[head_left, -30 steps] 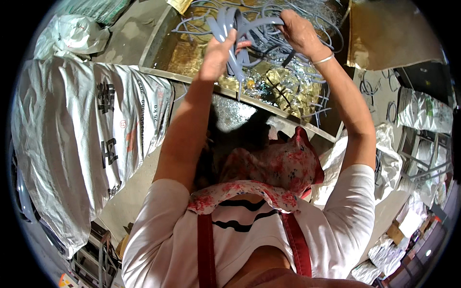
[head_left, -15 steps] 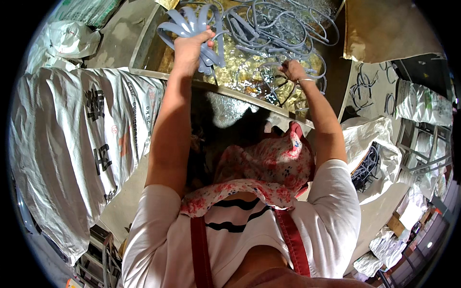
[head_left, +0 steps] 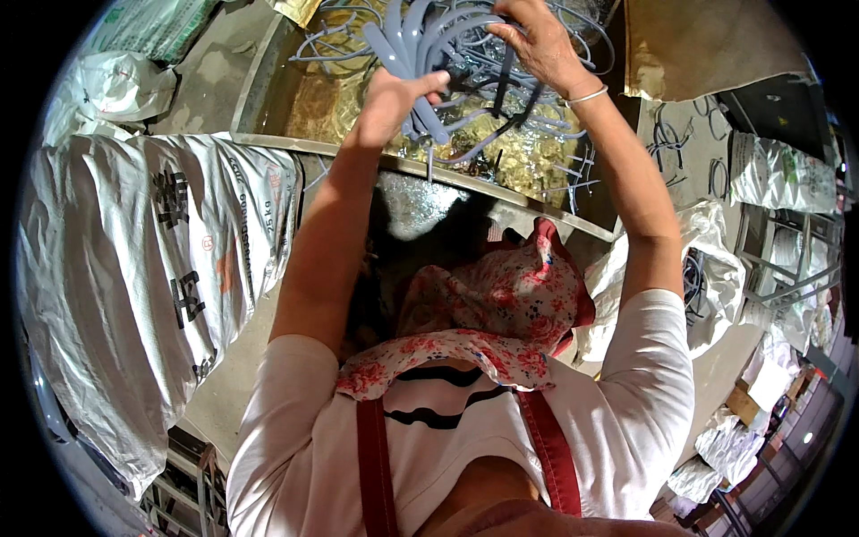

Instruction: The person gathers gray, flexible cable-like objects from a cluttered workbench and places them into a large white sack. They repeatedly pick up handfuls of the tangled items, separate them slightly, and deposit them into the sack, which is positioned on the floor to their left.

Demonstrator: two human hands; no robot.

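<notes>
Seen from above, a person's bare arms reach forward. The left arm (head_left: 324, 237) extends across the near edge of a metal tray (head_left: 546, 209); just past it, the left hand (head_left: 391, 100) grips with curled fingers, thumb pointing right. The right arm (head_left: 637, 183) bends outward, elbow beside the near right corner; the right hand (head_left: 542, 52), farther in, pinches thumb against fingers.

Just behind the right hand (head_left: 541, 49), a thin pale bangle (head_left: 588, 96) — farther back, a white short-sleeved shirt (head_left: 626, 421) with black bands (head_left: 431, 419), dark-red straps (head_left: 548, 447), red-flowered cloth (head_left: 501, 304).
</notes>
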